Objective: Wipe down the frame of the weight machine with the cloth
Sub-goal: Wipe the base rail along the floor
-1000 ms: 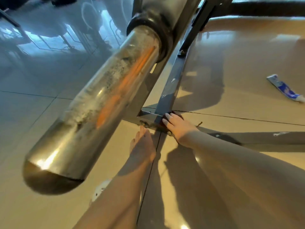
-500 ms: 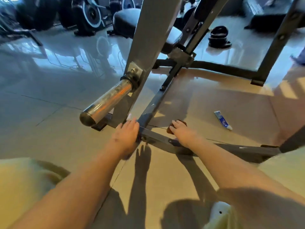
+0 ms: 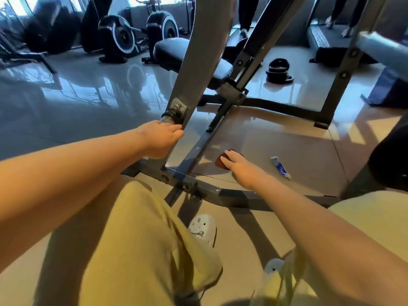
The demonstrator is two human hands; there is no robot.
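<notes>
floor (image 3: 66,102): glossy tile, fills the frame, strong reflections upper left.
weight machine frame (image 3: 199,51): grey steel. Wide upright runs from top centre down to centre; a slimmer diagonal brace sits right of it; a low base bar crosses the centre of the frame; rear bars upper right.
trousers (image 3: 136,239): yellow, lower centre and lower right edge.
bench pad (image 3: 176,54): dark, upper centre, behind the upright.
exercise bikes (image 3: 119,36): upper left, well apart from the work.
left hand (image 3: 161,140): centre left, draped over the frame just below a black collar (image 3: 170,117), fingers bent down toward the upright. Firm grasp or just resting, cannot tell.
right hand (image 3: 240,168): centre right, fingers laid over the cloth and holding it; thumb hidden.
shoe (image 3: 202,228): white, lower centre, on the near side of the base bar.
weight plates (image 3: 279,70): black stack on the floor, upper right.
cloth (image 3: 220,162): dark brown, centre right, poking out past the right fingertips. It is over bare tile between the diagonal brace and the tube, off the metal.
tube (image 3: 280,167): white and blue, lying on the floor just right of the right hand.
progress: mid-task, judged. No wipe marks show, so finished parts cannot be told. Cloth is not on steel now. The upright, the brace and the rear bars look likely still to do.
</notes>
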